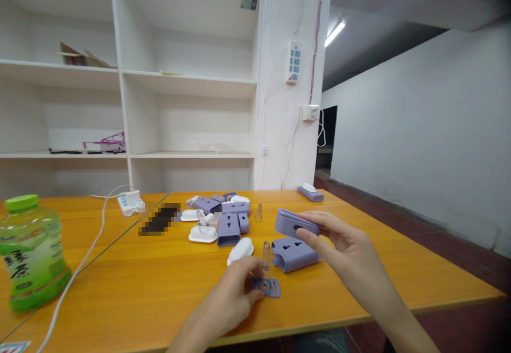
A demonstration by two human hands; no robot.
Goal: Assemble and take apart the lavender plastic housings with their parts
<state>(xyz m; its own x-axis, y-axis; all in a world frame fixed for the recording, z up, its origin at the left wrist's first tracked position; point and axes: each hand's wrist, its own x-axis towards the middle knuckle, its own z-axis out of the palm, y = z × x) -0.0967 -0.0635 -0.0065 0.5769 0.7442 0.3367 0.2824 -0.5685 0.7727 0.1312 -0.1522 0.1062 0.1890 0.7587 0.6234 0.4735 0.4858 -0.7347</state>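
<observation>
In the head view my right hand [339, 244] grips a hollow purple plastic housing [289, 223] with an oval hole, thumb in front and fingers behind. It is raised over a second purple housing [297, 257] with keyhole-shaped slots, lying on the table. My left hand [235, 292] closes its thumb and fingers at the left end of a flat purple plate [272, 287] low over the tabletop. A metal coil spring [266, 257] stands upright at that plate, its lower end partly behind my fingers. Just beyond my left hand lies a white plastic cap [240, 250].
Further back on the wooden table [159, 289] lie several purple housings [229, 228], white caps [203, 234] and another spring [258, 213]. A green-lidded bottle [30, 257], a white cable [90, 249] and a power strip [131, 203] occupy the left. White shelves [191, 80] stand behind.
</observation>
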